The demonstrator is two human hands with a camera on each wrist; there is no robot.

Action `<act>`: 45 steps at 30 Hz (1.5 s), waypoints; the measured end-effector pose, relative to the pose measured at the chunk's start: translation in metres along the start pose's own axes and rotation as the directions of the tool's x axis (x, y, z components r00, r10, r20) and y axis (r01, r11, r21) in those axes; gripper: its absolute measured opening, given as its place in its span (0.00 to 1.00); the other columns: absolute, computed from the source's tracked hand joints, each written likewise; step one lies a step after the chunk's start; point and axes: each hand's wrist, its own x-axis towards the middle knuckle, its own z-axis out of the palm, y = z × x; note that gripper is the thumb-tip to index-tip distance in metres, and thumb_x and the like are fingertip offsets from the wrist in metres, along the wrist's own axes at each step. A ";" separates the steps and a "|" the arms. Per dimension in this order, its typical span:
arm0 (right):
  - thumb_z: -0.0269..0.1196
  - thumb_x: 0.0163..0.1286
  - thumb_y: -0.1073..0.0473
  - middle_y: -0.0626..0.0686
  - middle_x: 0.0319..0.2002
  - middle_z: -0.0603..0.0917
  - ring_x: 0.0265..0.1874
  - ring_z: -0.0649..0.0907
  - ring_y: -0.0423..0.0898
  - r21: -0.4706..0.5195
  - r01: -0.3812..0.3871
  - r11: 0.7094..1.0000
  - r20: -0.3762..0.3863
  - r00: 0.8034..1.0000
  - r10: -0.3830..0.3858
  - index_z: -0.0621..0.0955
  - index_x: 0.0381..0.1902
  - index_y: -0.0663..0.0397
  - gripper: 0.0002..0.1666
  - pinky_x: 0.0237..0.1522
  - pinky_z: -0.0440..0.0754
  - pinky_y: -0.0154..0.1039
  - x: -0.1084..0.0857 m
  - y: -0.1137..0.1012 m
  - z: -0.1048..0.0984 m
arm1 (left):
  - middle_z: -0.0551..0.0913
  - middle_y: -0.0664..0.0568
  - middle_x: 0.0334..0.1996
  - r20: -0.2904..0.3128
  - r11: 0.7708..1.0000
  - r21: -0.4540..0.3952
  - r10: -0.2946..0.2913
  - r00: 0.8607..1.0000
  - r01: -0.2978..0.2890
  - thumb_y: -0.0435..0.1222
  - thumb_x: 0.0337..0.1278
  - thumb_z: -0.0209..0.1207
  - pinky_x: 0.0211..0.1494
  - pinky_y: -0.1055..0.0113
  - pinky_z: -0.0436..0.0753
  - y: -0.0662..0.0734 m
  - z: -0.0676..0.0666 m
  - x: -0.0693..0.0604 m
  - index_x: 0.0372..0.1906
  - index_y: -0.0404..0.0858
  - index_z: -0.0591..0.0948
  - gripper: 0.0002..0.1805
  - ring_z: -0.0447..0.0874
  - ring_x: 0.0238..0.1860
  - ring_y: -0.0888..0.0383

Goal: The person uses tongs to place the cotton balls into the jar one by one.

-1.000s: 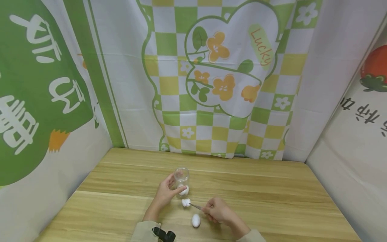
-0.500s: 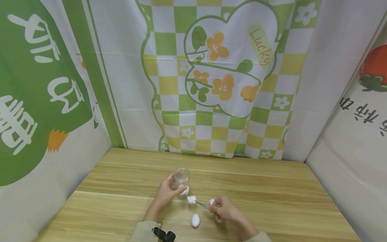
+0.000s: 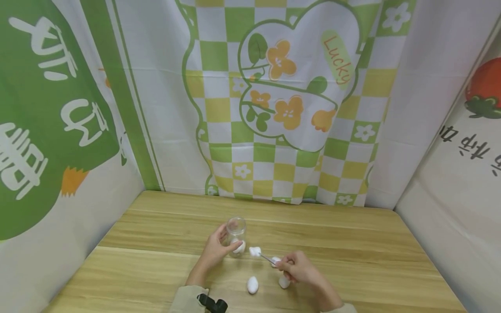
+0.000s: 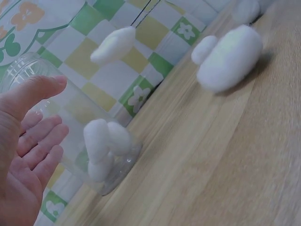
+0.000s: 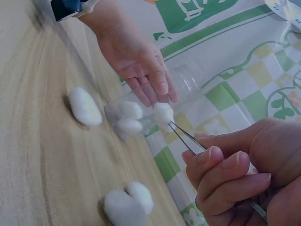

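My left hand point(image 3: 213, 251) holds a clear jar point(image 3: 236, 230) upright on the table, the thumb on the near side and the fingers round the far side. Several white cotton balls point(image 4: 98, 141) lie at the jar's bottom. Between finger and thumb, my right hand point(image 3: 300, 266) pinches metal tweezers point(image 5: 182, 136). Their tips grip one cotton ball point(image 3: 255, 251), raised off the table just right of the jar, as the left wrist view also shows. Three loose cotton balls rest on the table: one point(image 3: 252, 285) in front, two point(image 3: 284, 282) near my right hand, partly hidden by it.
The wooden table point(image 3: 164, 226) ends at a back edge against a checkered curtain point(image 3: 274, 174). Printed cloth hangs on the left and right sides. A black device point(image 3: 212, 303) is strapped at my left wrist.
My right hand has moved right and slightly away from me, lifting the cotton ball in the tweezers beside the jar. Two loose cotton balls have come into sight. My left hand stays on the jar.
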 end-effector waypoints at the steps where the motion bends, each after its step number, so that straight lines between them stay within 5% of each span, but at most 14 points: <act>1: 0.58 0.69 0.62 0.42 0.11 0.70 0.09 0.65 0.31 0.005 -0.001 1.000 -0.001 1.000 0.001 0.76 0.34 0.82 0.19 0.13 0.60 0.21 0.000 0.000 -0.001 | 0.68 0.33 0.68 0.002 1.000 -0.001 0.002 1.000 -0.002 0.40 0.52 0.69 0.74 0.43 0.68 0.000 0.000 0.000 0.69 0.34 0.64 0.41 0.66 0.69 0.34; 20: 0.56 0.71 0.62 0.42 0.12 0.70 0.11 0.64 0.33 0.038 0.006 0.999 -0.034 0.999 -0.005 0.75 0.30 0.72 0.15 0.13 0.61 0.21 -0.009 -0.013 -0.019 | 0.72 0.40 0.67 0.051 0.998 -0.025 0.062 0.997 -0.061 0.37 0.50 0.69 0.76 0.45 0.65 0.004 0.012 -0.001 0.67 0.37 0.68 0.38 0.68 0.70 0.40; 30: 0.58 0.70 0.61 0.42 0.12 0.69 0.10 0.63 0.32 0.068 0.011 0.998 -0.058 0.998 -0.007 0.76 0.30 0.68 0.13 0.13 0.60 0.21 -0.010 -0.019 -0.024 | 0.74 0.36 0.65 0.099 0.993 -0.022 0.117 0.988 -0.116 0.35 0.50 0.69 0.74 0.47 0.68 0.004 0.018 0.000 0.66 0.32 0.68 0.37 0.70 0.68 0.39; 45: 0.58 0.70 0.60 0.42 0.13 0.70 0.11 0.64 0.32 0.086 0.006 0.996 -0.102 0.995 0.003 0.76 0.33 0.70 0.15 0.13 0.62 0.21 -0.016 -0.029 -0.025 | 0.75 0.36 0.64 0.157 0.991 -0.013 0.135 0.978 -0.134 0.38 0.51 0.69 0.72 0.44 0.70 0.003 0.023 -0.001 0.66 0.31 0.67 0.38 0.72 0.67 0.38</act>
